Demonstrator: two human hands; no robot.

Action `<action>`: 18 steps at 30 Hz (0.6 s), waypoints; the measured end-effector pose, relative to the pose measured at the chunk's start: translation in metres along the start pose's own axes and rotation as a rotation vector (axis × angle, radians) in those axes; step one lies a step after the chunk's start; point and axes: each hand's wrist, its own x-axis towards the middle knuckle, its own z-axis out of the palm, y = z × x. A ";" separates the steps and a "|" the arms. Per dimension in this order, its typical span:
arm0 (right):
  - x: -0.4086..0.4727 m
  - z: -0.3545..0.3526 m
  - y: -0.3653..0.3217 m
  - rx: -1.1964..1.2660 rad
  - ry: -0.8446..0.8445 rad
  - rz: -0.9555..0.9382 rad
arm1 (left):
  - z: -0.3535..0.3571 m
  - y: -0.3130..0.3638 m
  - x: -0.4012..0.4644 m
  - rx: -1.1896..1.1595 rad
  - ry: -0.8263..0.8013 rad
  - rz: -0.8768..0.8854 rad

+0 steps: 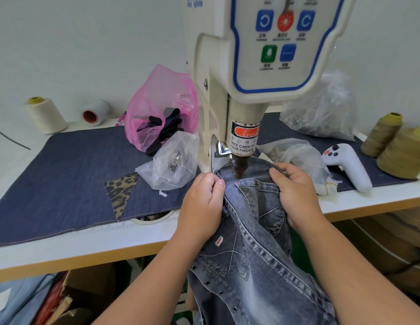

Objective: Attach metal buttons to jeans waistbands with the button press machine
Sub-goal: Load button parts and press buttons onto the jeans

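Note:
The cream button press machine [248, 66] rises from the table, and its dark punch tip [240, 168] comes down onto the waistband of grey-blue jeans [253, 242]. My left hand [200, 207] pinches the waistband's left edge between thumb and fingers, just left of the punch. My right hand [295, 191] grips the waistband on the right, fingers curled over the fabric. The jeans hang off the table's front edge between my forearms. A small rivet [257, 183] shows on the pocket corner. The die under the punch is hidden by the fabric.
A dark denim mat [63, 172] covers the table. A clear bag with metal parts [173, 163] and a pink bag [162, 106] lie left of the machine. At right lie more clear bags [319, 109], a white handheld controller [345, 163] and olive thread cones [401, 148]. Cream thread cones [45, 114] stand at far left.

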 end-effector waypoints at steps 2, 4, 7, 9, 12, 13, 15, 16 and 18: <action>0.000 0.000 0.000 0.002 0.005 0.003 | 0.000 0.000 0.000 0.001 -0.003 -0.002; 0.001 0.000 -0.001 0.004 0.006 0.005 | 0.000 0.000 0.000 0.000 -0.006 -0.005; 0.001 0.001 -0.001 0.007 0.000 0.003 | 0.000 0.000 0.001 0.005 -0.007 -0.006; 0.001 0.001 -0.001 0.006 0.001 0.005 | 0.000 0.000 0.001 0.007 -0.007 -0.008; 0.002 0.001 -0.001 0.001 0.007 0.020 | 0.000 0.000 0.001 0.007 -0.006 -0.005; 0.002 0.000 0.000 0.000 0.010 0.025 | 0.000 0.000 0.001 0.007 -0.005 -0.004; 0.003 0.000 0.001 -0.003 0.014 0.028 | 0.000 0.000 0.001 0.006 -0.005 -0.001; 0.003 0.000 0.001 -0.007 0.013 0.028 | 0.000 0.000 0.001 0.006 -0.006 -0.001; 0.004 0.001 0.001 -0.014 0.011 0.028 | 0.000 0.000 0.001 0.006 -0.006 -0.001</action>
